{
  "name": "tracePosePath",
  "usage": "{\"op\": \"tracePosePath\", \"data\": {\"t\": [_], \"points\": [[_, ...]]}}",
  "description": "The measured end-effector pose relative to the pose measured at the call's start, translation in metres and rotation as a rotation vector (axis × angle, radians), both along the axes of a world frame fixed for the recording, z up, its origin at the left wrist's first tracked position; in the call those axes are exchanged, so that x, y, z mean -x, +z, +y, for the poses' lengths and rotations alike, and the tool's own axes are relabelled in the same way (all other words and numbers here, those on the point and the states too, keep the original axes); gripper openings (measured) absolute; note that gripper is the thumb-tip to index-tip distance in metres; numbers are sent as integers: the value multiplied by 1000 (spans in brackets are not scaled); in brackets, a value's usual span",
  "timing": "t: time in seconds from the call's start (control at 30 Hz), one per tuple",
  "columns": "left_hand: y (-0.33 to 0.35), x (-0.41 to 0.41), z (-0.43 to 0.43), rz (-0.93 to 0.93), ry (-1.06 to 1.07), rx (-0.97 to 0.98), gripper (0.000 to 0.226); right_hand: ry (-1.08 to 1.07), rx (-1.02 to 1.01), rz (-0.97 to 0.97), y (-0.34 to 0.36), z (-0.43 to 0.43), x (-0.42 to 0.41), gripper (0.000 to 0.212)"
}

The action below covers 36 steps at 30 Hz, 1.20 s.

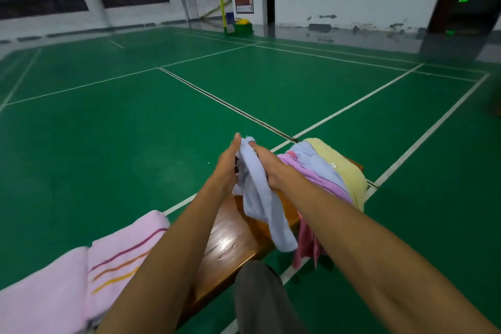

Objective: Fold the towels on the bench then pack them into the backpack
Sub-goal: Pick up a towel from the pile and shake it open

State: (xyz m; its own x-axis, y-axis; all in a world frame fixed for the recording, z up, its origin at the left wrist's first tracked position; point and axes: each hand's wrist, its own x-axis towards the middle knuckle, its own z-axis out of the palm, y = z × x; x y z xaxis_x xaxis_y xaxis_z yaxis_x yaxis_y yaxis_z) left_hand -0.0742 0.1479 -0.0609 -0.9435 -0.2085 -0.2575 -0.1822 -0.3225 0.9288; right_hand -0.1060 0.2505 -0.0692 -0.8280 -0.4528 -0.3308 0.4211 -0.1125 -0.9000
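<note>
**A:** Both arms reach out at centre frame, and the left hand [229, 160] and right hand [267, 168] are bunched together on one pale blue towel [257, 198], lifted clear of the wooden bench [230, 241].

**B:** What are the fingers doing?

**A:** The right hand grips the cloth with its thumb over the top; the towel spills out from under the palm. The left hand is on the towel's other side with the thumb straight up. Its fingers are hidden behind the cloth, so I judge it to be holding on, but I can't see the grasp. The towel hangs crumpled, with a long tail dangling toward lower centre.

**B:** So how far along would you say this is?

**A:** Early, I'd say. At lower left there's a pink striped towel [119, 255] lying flat on the bench, looking folded, with more plain pink cloth [40, 298] beside it. That could be finished work.

**B:** And what's left?

**A:** Plenty. Right of centre sits an unfolded heap [325, 171] of lilac, blue, pink and yellow towels, with some draped off the bench edge. The blue one in hand isn't folded yet either.

**B:** The backpack?

**A:** I can't make one out anywhere in view, only green court floor [135, 130] and a trouser leg [260, 298] at the bottom. Packing, by my reading, hasn't started.
</note>
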Motion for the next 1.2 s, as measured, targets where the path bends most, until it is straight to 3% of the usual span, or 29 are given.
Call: {"op": "tracePosePath", "data": {"t": [0.07, 0.17, 0.3, 0.47, 0.53, 0.6, 0.67, 0.73, 0.83, 0.9, 1.0, 1.07, 1.17, 1.2], "points": [[-1, -7, -10, -49, -36, 129, 51, 5, -135, 56, 1, -11, -1, 53], [0, -12, -19, -65, 92, 341, 39, -7, -290, 66, 5, -25, -5, 47], [13, -21, -33, -25, 119, 554, 43, -133, -171, 48, 18, -37, -8, 51], [29, -40, -44, 21, 34, 619, 47, -164, -121, 43, 25, -46, -14, 61], [30, -41, -54, 38, 54, 571, 46, -200, -122, 79, 29, -47, -14, 53], [32, -40, -68, 16, 218, 408, 39, -295, -106, 127, 32, -50, -5, 36], [33, -40, -83, -52, 386, 222, 22, -344, -5, 83, 38, -51, 9, 52], [29, -44, -96, -101, 408, 151, 17, -280, 35, 49, 42, -52, 19, 63], [15, -43, -103, -62, 119, 2, 75, -78, -103, 90, 55, -56, -3, 40], [19, -45, -94, 11, -71, -95, 80, 13, -76, 76, 57, -62, -11, 41], [26, -43, -84, 82, -64, 21, 75, 47, 13, 82, 62, -69, -12, 44], [24, -38, -84, 13, -25, 133, 69, 38, -1, 118, 63, -68, -12, 43], [22, -33, -88, -122, 41, 549, 44, 10, -58, 192, 55, -64, -6, 46], [22, -33, -88, -134, 61, 609, 37, 0, -65, 204, 50, -64, -3, 46]]}}
